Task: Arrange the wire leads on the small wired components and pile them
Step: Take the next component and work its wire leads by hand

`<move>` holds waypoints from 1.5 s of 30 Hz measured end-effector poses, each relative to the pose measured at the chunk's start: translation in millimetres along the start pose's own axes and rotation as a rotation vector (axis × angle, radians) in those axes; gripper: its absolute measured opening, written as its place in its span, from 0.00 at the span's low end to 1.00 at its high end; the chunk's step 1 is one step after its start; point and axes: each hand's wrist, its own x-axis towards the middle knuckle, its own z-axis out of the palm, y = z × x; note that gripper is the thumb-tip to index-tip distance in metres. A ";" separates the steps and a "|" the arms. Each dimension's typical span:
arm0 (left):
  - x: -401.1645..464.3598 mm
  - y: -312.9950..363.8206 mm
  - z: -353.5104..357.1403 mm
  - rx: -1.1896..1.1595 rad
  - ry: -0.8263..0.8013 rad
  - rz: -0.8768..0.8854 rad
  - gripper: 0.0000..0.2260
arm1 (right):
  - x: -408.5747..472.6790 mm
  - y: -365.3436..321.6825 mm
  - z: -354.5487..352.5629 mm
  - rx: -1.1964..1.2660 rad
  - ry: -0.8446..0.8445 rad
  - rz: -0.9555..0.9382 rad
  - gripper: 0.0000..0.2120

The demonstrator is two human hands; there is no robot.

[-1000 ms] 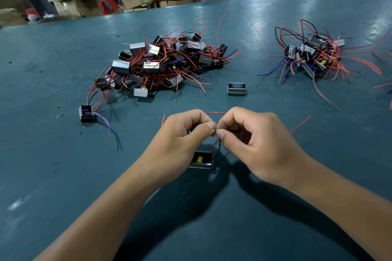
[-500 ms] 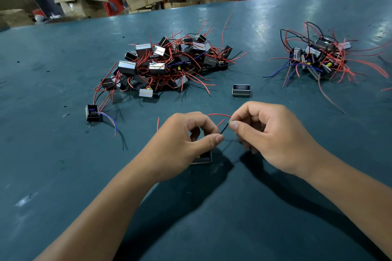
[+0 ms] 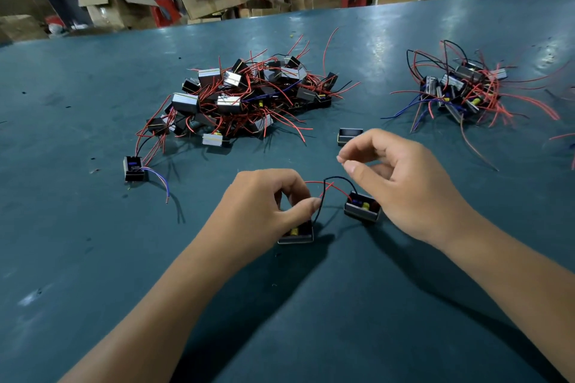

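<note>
At frame centre, the right hand [image 3: 401, 183] has let go of the black lead [image 3: 323, 196] and lifted, fingers empty. The left hand [image 3: 264, 205] still pinches its component [image 3: 297, 233], so this lead seems arranged.

L hand [image 3: 264, 205] is pinching wires above a small component [image 3: 297, 233] w/ its thumb; R hand [image 3: 404, 183] is hovering w/ fingers apart over a 2nd component [image 3: 362, 210]. Black lead [image 3: 337, 179] is arcing btwn them. Big pile [image 3: 245, 99] is lying beyond L hand.
</note>
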 end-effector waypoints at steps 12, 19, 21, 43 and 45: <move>2.7 -0.2 9.6 0.022 0.007 -0.029 0.04 | 14.2 10.4 7.2 -0.081 -0.097 0.195 0.04; 1.2 0.1 9.6 -0.008 0.016 -0.035 0.01 | 8.1 2.0 -2.3 -0.103 -0.296 0.209 0.12; 0.9 1.7 10.5 -0.019 0.014 -0.033 0.03 | 7.0 -0.7 -1.1 -0.082 -0.342 0.216 0.15; -1.4 8.4 14.4 -0.042 0.052 0.019 0.11 | 12.3 -17.5 28.7 0.761 0.047 0.608 0.21; -1.9 9.6 15.9 -0.042 0.037 0.037 0.12 | 12.5 -17.4 29.5 0.802 0.078 0.608 0.21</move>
